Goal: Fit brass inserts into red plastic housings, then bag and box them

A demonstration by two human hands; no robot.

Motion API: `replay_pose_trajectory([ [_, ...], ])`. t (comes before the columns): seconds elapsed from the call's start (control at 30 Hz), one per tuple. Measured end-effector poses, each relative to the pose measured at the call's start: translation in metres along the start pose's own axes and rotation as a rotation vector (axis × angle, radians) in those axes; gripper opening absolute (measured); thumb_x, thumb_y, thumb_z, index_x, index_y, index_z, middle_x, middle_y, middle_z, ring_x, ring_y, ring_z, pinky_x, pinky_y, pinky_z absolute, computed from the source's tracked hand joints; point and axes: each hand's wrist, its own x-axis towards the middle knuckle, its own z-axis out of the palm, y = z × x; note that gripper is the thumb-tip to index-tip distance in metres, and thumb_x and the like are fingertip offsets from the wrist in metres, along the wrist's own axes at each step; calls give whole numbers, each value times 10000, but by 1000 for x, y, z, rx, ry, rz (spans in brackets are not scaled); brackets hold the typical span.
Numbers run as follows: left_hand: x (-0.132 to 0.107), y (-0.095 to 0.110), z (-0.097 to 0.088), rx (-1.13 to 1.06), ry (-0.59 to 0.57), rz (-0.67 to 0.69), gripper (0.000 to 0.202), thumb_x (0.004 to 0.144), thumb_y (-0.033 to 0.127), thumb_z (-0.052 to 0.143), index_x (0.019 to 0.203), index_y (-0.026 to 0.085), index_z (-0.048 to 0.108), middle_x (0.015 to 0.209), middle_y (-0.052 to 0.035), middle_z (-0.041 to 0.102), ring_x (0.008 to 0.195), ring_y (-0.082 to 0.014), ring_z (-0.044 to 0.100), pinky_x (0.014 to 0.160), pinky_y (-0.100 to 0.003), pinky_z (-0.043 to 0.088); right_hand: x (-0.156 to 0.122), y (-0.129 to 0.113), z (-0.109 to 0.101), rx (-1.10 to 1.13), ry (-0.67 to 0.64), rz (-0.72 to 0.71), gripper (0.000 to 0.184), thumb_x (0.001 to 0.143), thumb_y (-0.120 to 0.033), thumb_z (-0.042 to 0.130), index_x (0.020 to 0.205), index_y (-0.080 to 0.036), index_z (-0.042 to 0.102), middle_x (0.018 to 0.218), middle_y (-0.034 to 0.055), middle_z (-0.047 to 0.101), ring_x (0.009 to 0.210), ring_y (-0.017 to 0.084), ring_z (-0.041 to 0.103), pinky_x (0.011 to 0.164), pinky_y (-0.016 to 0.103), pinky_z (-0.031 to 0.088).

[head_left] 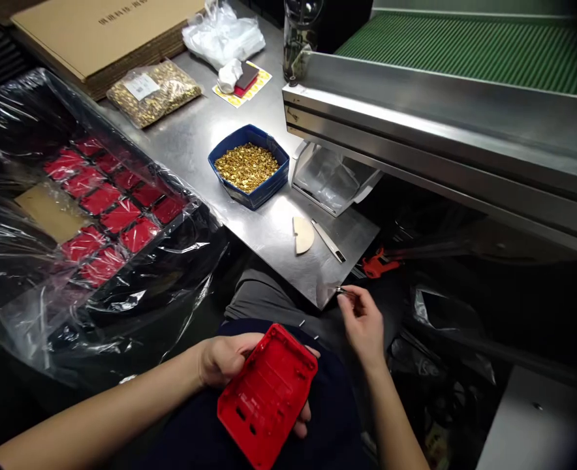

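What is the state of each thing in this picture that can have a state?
Left hand: closed around the red plastic cover, held tilted over the lap.
Right hand: fingertips pinched on a small metal part.
Blue bin: open, nearly full of brass pieces.
Clear bag of brass pieces: closed, lying flat.
Black tray: filled with red covers, loosely wrapped in plastic film.
Conveyor belt: bare.

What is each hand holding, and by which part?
The left hand grips the red plastic cover by its upper left edge, fingers beneath. The right hand pinches a small metal piece between its fingertips; which part cannot be told.
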Motion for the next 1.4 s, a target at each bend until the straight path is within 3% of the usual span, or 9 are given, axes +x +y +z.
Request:
replay_pose_trajectory([
  [0.1,-1,-4,-1,44,22,-26,1169,650,447,890,1582,139,257,1298,-293,633,1237,-494,595,982,-648,453,-13,-23,-11,62,55,28,305,946,-428,622,1136,-191,658,824,22,677,640,136,613,599,250,518],
  [0.23,-3,-6,-1,166,114,-6,1186,604,439,924,1576,201,288,1317,-214,637,1270,-439,583,1008,-585,464,-48,-66,-23,154,-28,49,254,947,-369,653,1160,-232,649,772,-12,673,610,120,643,566,214,536],
  [0.3,-3,-5,2,237,185,-16,1163,591,452,937,1554,200,335,1293,-186,647,1238,-388,607,992,-504,493,-64,-84,-25,134,-110,-30,223,937,-294,678,1153,-248,651,837,-9,704,647,116,672,584,202,555],
  [0.4,-1,-4,9,268,237,-28,1079,587,409,954,1495,181,418,1188,-132,675,1050,-271,675,881,-357,542,-80,-99,-21,31,-216,-315,291,911,-154,691,1192,-226,665,993,29,719,806,135,691,706,231,585],
  [0.47,1,-3,16,250,240,-29,1022,584,360,964,1454,179,459,1131,-97,674,972,-215,674,854,-311,544,-85,-101,-17,-27,-244,-496,369,890,-67,682,1242,-171,652,1086,72,710,949,167,679,803,271,586],
  [0.57,4,-4,23,240,232,-40,921,600,345,958,1387,165,514,1051,-68,673,962,-208,675,910,-343,533,-86,-101,-11,-62,-263,-604,430,869,1,671,1283,-105,628,1169,114,698,1074,199,654,901,315,574],
  [0.8,6,-5,25,257,203,-51,690,633,363,934,1201,97,647,954,-65,672,917,-211,672,958,-396,519,-86,-106,-10,-89,-267,-668,425,864,53,656,1276,-48,635,1199,141,695,1142,203,643,961,314,570],
  [1.13,9,2,26,266,169,-74,825,676,332,916,1371,125,523,1033,-91,689,944,-213,680,928,-387,537,-83,-110,-10,-105,-261,-716,430,861,68,652,1281,-23,641,1191,159,707,1168,216,649,967,315,593],
  [1.4,10,2,22,294,158,-127,689,664,340,911,1251,129,619,1092,-93,677,973,-212,662,922,-353,540,-80,-116,-15,-154,-245,-735,332,878,53,633,1200,-13,678,1157,179,738,1141,232,681,928,322,617],
])
